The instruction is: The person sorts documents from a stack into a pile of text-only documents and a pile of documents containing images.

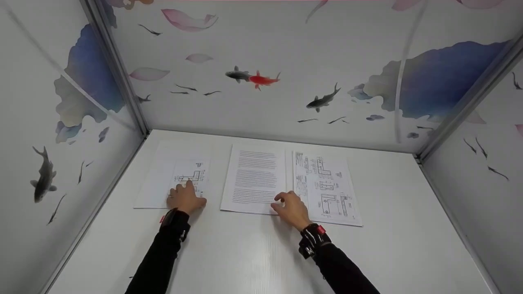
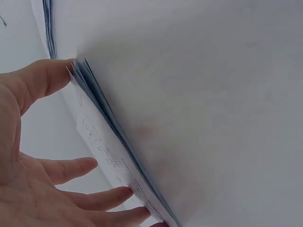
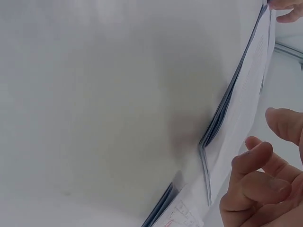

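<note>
On the left lies a stack of white paper (image 1: 153, 188) with a technical drawing on its top sheet. My left hand (image 1: 186, 199) rests on this stack, fingers spread over the drawing. In the left wrist view, the thumb (image 2: 59, 75) touches a corner of the layered paper (image 2: 111, 142). A text-printed stack (image 1: 257, 171) lies in the middle, and a stack with several drawings (image 1: 327, 183) lies to its right. Near the facing edges of these two is my right hand (image 1: 293, 210). In the right wrist view, its loosely bent fingers (image 3: 258, 184) hold nothing.
All the paper lies on a white table (image 1: 245, 253). A back wall (image 1: 261, 110) and side walls painted with fish and petals enclose the table. Dark bands with red tags circle both wrists.
</note>
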Demonstrator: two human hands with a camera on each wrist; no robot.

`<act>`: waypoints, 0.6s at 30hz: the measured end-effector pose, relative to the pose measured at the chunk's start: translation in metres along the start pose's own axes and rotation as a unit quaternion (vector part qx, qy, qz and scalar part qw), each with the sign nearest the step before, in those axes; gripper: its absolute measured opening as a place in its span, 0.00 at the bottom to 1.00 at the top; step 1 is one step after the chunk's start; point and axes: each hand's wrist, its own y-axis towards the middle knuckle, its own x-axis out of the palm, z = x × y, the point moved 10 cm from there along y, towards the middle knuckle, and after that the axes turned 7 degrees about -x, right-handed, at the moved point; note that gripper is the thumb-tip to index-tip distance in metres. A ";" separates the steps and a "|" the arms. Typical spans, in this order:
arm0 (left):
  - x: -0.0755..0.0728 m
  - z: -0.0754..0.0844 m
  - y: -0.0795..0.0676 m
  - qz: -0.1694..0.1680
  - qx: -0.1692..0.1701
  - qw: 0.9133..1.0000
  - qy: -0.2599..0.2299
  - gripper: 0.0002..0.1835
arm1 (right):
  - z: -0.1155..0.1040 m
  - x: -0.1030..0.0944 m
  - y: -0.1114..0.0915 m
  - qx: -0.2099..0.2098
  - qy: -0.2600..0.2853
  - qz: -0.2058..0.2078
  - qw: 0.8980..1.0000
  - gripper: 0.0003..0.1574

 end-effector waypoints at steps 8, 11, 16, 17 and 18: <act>-0.010 0.001 -0.001 0.004 0.025 0.999 -0.025 0.29 | -0.012 0.007 -0.004 -0.023 0.042 -0.011 0.999 0.14; -0.009 0.004 0.000 0.029 0.048 0.998 -0.016 0.17 | -0.015 0.009 -0.005 -0.028 0.049 -0.016 0.998 0.13; -0.015 0.010 -0.005 0.093 0.100 0.991 0.007 0.10 | -0.019 0.014 -0.005 -0.041 0.059 -0.028 0.997 0.13; -0.016 0.012 -0.007 0.100 0.109 0.989 0.010 0.09 | -0.019 0.014 -0.005 -0.041 0.061 -0.030 0.997 0.13; -0.017 0.013 -0.008 0.104 0.114 0.988 0.012 0.09 | -0.019 0.015 -0.005 -0.040 0.064 -0.032 0.997 0.12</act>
